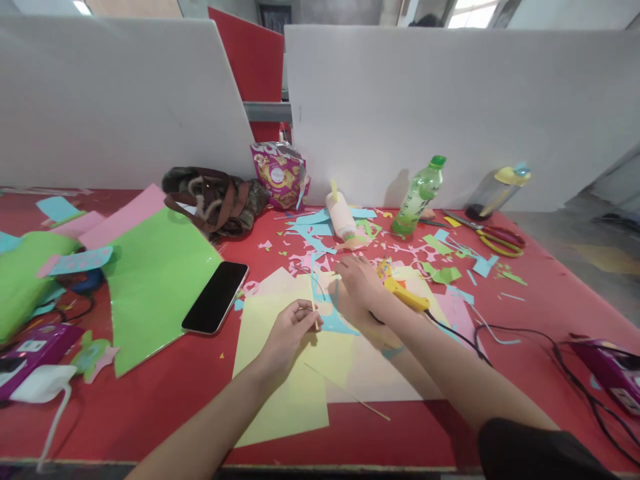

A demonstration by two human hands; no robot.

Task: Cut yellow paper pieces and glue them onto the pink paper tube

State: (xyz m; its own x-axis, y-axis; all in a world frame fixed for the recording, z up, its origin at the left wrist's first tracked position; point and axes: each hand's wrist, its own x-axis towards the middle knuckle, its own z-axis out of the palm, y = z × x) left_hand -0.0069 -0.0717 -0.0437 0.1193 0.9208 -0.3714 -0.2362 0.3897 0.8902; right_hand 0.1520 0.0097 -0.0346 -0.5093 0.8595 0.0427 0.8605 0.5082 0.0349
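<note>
My left hand [295,327] is closed, pinching a narrow pale yellow paper strip [314,297] upright between thumb and fingers. Below it lie pale yellow paper sheets [280,393] and a light pink sheet [380,380]. My right hand [357,280] reaches further forward, over blue paper pieces, its fingers bent together; what they hold, if anything, is hidden. Just beyond it a white bottle [343,217] stands tilted among scraps. Close to my right wrist lies a yellow corded tool [407,295], which looks like a glue gun. A thin strip [350,392] rests on the sheets.
A black phone [216,297] lies on green sheets [155,280] at left. Further back are a bag [215,200], a snack packet [281,175], a green bottle [419,197], scissors [495,239] and a yellow-lidded container [500,193]. Cords [545,337] cross the right side.
</note>
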